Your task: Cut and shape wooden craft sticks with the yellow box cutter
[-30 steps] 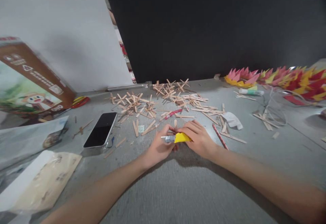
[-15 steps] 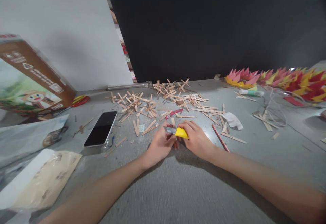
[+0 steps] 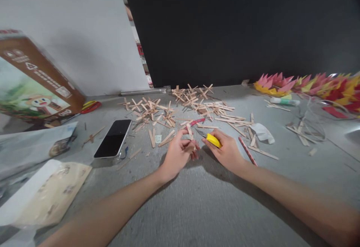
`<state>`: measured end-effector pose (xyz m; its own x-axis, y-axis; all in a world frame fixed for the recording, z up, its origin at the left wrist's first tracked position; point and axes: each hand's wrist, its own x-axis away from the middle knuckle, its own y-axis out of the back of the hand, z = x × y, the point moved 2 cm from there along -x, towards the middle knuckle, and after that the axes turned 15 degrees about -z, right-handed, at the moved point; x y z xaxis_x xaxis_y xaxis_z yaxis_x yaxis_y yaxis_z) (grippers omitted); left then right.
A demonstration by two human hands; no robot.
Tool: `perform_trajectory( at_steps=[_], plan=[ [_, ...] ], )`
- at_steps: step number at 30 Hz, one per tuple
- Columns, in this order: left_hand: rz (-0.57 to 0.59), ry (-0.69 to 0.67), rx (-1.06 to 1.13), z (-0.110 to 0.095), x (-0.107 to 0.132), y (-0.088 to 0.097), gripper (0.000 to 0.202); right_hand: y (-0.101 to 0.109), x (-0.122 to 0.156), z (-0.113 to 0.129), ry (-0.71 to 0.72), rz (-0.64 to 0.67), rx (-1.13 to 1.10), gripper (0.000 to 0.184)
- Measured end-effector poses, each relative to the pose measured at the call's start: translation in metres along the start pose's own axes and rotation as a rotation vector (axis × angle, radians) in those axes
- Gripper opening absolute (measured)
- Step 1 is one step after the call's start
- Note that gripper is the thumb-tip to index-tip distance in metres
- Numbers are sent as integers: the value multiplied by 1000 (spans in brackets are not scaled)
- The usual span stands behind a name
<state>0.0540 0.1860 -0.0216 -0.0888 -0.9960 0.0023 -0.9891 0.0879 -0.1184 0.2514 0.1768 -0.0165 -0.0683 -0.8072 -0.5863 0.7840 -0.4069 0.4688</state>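
Observation:
My right hand is closed round a yellow utility knife, whose grey blade points left toward my other hand. My left hand pinches a short wooden stick that stands up between thumb and fingers. The two hands sit a little apart on the grey table. Just beyond them lie several loose wooden sticks and a heap of glued stick crosses.
A black phone lies face up to the left. Further left are a brown printed carton and plastic packets. A red pencil, white crumpled paper, a glue tube and folded paper spikes lie right.
My hands have drawn apart: the knife has moved right with my right hand, and my left hand now holds a stick upright instead of touching the knife's blade end.

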Motion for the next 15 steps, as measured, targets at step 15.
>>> perform_trajectory(
  at_steps=[15],
  plan=[
    [-1, -35, -174, -8, 2, 0, 32, 2, -8, 3, -190, 44, -155, 36]
  ],
)
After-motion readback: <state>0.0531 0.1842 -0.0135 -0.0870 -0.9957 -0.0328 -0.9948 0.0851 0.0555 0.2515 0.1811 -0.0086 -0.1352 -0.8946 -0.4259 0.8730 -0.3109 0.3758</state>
